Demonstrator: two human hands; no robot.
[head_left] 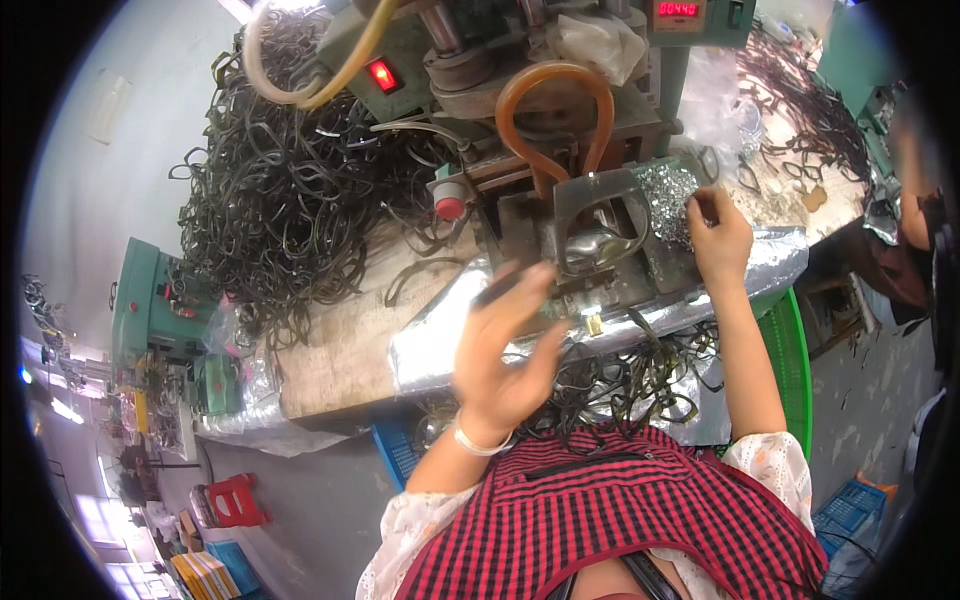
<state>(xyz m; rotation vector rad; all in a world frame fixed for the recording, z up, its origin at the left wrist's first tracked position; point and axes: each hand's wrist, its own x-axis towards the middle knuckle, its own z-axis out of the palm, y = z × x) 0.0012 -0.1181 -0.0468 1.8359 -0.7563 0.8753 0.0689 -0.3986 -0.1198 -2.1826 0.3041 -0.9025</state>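
Note:
My left hand (505,350) is slightly smeared by motion, in front of the press, its fingers stretched out and the thumb apart. A dark strip shows by its fingertips; I cannot tell whether they touch. My right hand (722,240) has its fingers bent in a pinch at the right edge of a heap of small shiny metal pieces (668,195). What is between those fingertips is too small to make out. Between the hands, a dark, rounded, frame-like part (562,222) stands at the press bed, next to a smooth shiny metal form (600,246).
The green press (455,75) stands ahead, with an orange hose (505,100) and a red button (449,208). Dark looped parts are heaped at left (270,190) and hang over my lap (640,385). A green basket (797,360) stands at right. Another person's arm (910,185) shows far right.

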